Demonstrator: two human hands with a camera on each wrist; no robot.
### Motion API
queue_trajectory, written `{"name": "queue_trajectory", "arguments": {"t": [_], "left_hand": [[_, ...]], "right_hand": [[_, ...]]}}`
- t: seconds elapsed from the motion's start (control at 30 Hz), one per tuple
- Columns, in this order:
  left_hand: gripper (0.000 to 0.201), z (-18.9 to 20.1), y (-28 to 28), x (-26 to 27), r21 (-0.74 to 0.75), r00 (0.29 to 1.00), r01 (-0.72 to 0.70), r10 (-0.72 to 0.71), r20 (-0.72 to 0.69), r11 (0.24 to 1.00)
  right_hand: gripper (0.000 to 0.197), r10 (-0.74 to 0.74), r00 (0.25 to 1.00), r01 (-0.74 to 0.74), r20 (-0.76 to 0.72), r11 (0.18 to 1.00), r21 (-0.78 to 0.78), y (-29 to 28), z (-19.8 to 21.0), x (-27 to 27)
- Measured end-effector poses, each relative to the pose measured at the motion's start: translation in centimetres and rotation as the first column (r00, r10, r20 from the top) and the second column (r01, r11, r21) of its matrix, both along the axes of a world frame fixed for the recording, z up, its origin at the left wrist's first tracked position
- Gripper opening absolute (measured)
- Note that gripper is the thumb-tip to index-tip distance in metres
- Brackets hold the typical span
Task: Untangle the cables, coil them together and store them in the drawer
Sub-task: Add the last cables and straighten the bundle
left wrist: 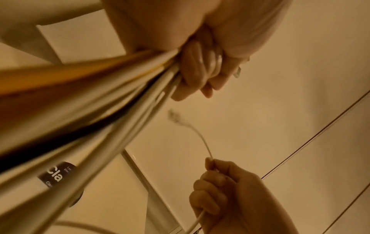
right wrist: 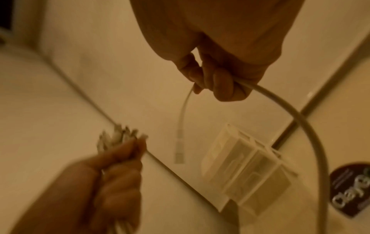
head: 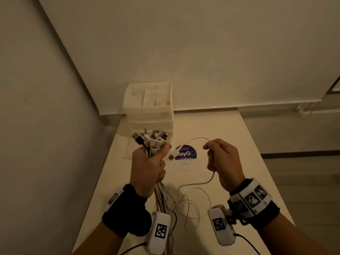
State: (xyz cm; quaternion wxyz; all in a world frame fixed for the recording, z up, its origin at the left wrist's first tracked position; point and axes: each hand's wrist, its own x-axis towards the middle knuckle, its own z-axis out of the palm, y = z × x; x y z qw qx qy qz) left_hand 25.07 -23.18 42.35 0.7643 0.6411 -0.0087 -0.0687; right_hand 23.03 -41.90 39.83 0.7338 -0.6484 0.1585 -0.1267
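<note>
Now left hand (head: 147,166) fists the bundle (head: 152,140) upright, plugs toward twelve o'clock; right hand (head: 223,161), at three o'clock, pinches one cable (head: 195,139)

walls: plain pale wall (head: 202,43) beyond the grip; second wall (head: 36,89) to its left, meeting in a corner
table: white top (head: 230,144) beneath the grip
light: dim, warm yellow
</note>
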Motion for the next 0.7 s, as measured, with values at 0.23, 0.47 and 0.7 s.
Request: {"name": "queue_trajectory", "arguments": {"t": [0.23,0.47,0.7], "left_hand": [[0.053,0.5,-1.5,-0.3,-0.057,0.995,0.087,-0.09,-0.05,0.995],[0.04,0.7,-1.9,-0.1,-0.045,0.996,0.073,-0.076,-0.056,0.996],[0.041,0.7,-1.4,0.4,-0.094,0.999,-0.028,0.025,-0.034,0.995]], "right_hand": [[0.014,0.287,0.943,-0.176,0.168,0.859,-0.48,2.9,1.3,-2.6],[0.029,0.407,0.882,-0.038,0.237,0.562,-0.826,3.9,-0.8,-4.1],[0.035,0.506,0.861,-0.179,0.054,0.401,-0.898,4.6,-1.3,-5.4]]}}
